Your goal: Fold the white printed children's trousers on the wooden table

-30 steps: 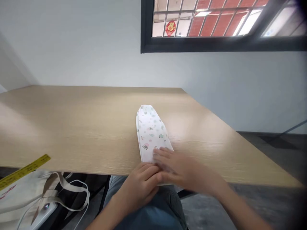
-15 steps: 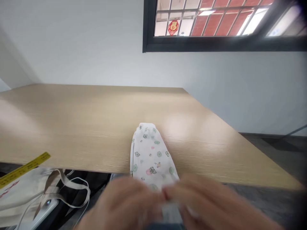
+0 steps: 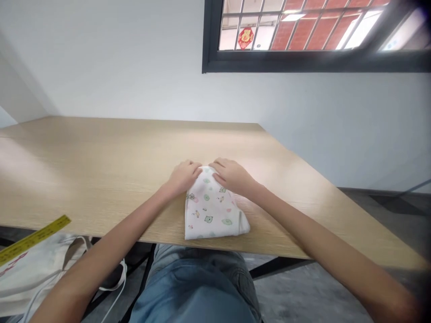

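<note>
A white cloth [image 3: 212,211] printed with small green and pink animal motifs lies folded on the light wood table [image 3: 101,179], close to its near edge. It forms a tapered shape, narrow at the far end and wide at the near end. My left hand [image 3: 183,177] grips the far left of the cloth, and my right hand [image 3: 231,176] grips the far right. The fingers of both hands curl over the narrow end and hide part of it.
A yellow ruler [image 3: 32,239] and a cream canvas tote bag [image 3: 32,280] with straps sit below the table's near left edge. My jeans [image 3: 195,287] show below the near edge. The table's right edge slants away, with grey floor beyond.
The cloth has gone from a long strip to a shorter, wider folded shape. Both hands have moved from its near end to its far end.
</note>
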The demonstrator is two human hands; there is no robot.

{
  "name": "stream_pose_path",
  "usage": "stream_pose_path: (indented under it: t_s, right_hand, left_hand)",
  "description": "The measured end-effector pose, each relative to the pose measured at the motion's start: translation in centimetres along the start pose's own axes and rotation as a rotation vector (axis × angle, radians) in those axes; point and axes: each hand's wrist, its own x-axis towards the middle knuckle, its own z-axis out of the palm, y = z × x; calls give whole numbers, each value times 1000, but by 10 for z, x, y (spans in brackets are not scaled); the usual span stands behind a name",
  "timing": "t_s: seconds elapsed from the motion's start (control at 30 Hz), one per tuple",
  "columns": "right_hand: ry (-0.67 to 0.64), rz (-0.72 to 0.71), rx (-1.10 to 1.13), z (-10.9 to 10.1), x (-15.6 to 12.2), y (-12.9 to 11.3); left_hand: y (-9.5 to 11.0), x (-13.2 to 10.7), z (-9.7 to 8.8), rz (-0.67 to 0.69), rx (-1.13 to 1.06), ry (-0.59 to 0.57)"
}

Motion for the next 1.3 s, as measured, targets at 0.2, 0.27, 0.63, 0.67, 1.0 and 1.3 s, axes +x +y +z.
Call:
stream_pose_path:
  t_s: [0.2,0.27,0.63,0.67,1.0,1.3]
  right_hand:
    - [-2,-236,237,-5,-74,-51]
    - [-51,-236,273,1,-94,-65]
    - [-11,-198,141,15,-131,-92]
    - [-4,-192,137,15,-132,-94]
    - [54,-225,240,-3,-106,-60]
    - [-269,-42,302,-11,-100,-31]
  left_hand:
    - [45,-62,-5,318,-191,-166]
    - [56,-73,2,487,-207,-361]
    - [0,41,27,191,242,-388]
    - [-2,42,28,185,239,-392]
    - [15,-10,-11,132,233,-230]
    - [16,-105,-32,241,10,-471]
